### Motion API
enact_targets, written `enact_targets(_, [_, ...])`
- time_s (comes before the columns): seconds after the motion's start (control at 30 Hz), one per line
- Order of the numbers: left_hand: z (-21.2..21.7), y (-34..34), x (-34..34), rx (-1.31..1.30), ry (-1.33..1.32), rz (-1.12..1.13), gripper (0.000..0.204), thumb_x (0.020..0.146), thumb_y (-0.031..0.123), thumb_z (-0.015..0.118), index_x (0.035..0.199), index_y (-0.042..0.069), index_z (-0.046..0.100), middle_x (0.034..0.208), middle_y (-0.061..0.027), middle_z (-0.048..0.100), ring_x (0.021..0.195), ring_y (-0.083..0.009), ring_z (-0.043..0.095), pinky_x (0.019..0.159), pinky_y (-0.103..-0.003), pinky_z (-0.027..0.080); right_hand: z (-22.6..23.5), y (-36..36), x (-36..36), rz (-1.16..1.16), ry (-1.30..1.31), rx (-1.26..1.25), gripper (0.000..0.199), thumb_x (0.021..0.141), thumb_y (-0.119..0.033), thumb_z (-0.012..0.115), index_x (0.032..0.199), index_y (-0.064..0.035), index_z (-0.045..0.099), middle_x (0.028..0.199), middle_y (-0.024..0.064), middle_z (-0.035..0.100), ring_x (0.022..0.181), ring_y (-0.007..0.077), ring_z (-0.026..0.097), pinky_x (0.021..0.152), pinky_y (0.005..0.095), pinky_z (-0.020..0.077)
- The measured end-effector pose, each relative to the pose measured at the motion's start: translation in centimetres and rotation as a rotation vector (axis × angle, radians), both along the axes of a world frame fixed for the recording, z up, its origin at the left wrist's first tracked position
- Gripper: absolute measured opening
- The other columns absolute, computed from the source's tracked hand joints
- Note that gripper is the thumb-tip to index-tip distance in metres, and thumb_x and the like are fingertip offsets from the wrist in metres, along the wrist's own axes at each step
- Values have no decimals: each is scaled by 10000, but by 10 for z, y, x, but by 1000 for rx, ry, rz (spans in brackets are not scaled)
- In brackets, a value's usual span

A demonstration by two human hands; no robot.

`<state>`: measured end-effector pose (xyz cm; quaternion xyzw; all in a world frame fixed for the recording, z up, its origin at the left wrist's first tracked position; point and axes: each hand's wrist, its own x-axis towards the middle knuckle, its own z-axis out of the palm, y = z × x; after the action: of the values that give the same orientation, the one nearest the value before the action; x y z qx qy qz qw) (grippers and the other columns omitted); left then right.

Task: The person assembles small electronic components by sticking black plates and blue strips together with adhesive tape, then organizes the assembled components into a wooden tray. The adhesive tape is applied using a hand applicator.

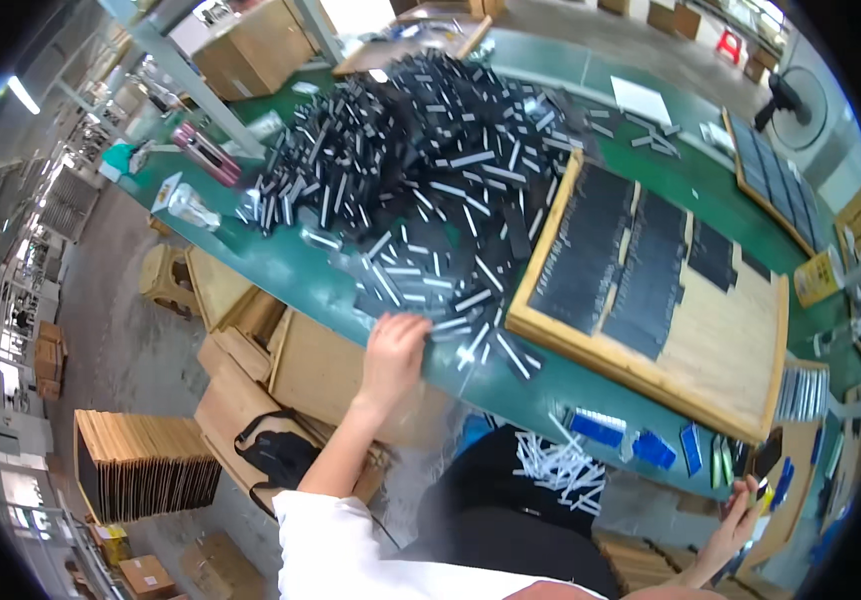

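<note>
Fingers (pixel 402 325) of your left hand (pixel 387 362) half-curled beside loose black-and-white strips (pixel 400 165) on green tabletop (pixel 285 275); hold unclear. Your right hand (pixel 736 522) partly closed, contents unclear. Strips heaped beside wood-framed tray (pixel 725 350), probably keeping both within reach.

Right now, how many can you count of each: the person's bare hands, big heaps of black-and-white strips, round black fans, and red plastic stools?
Bare hands, the left hand and the right hand: 2
Big heap of black-and-white strips: 1
Round black fan: 1
Red plastic stool: 1
Total clearly visible: 5
</note>
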<state>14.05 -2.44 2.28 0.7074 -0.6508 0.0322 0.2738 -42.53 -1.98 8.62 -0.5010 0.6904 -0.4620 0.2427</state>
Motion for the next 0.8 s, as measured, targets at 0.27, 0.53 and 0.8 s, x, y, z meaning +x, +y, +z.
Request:
enact_targets(0.27, [-4, -29, -23, 25, 17, -105, 482, 747, 73, 718, 1213, 33, 604, 1201, -131, 631, 1147, -306, 570, 963, -402, 462, -2, 17, 3, -29, 25, -3, 279, 1038, -151, 464, 1237, 13, 570, 1011, 32, 616, 820, 77, 475, 749, 223, 391])
enact_targets(0.53, [6, -20, -19, 64, -22, -129, 478, 764, 14, 700, 1231, 42, 601, 1026, -126, 665, 1006, -309, 610, 888, -395, 480, -2, 16, 29, -9, 30, 25, 286, 1040, -168, 473, 1253, -7, 574, 1029, 11, 619, 884, 63, 510, 807, 220, 408])
enact_targets(0.8, [34, 1, -31, 176, 40, 24, 508, 784, -44, 676, 1276, 11, 564, 975, -148, 616, 880, -314, 637, 854, -374, 504, -10, -9, 106, 171, 1, 17, 242, 1031, -131, 460, 1174, 14, 592, 953, 35, 630, 861, 95, 544, 773, 228, 426])
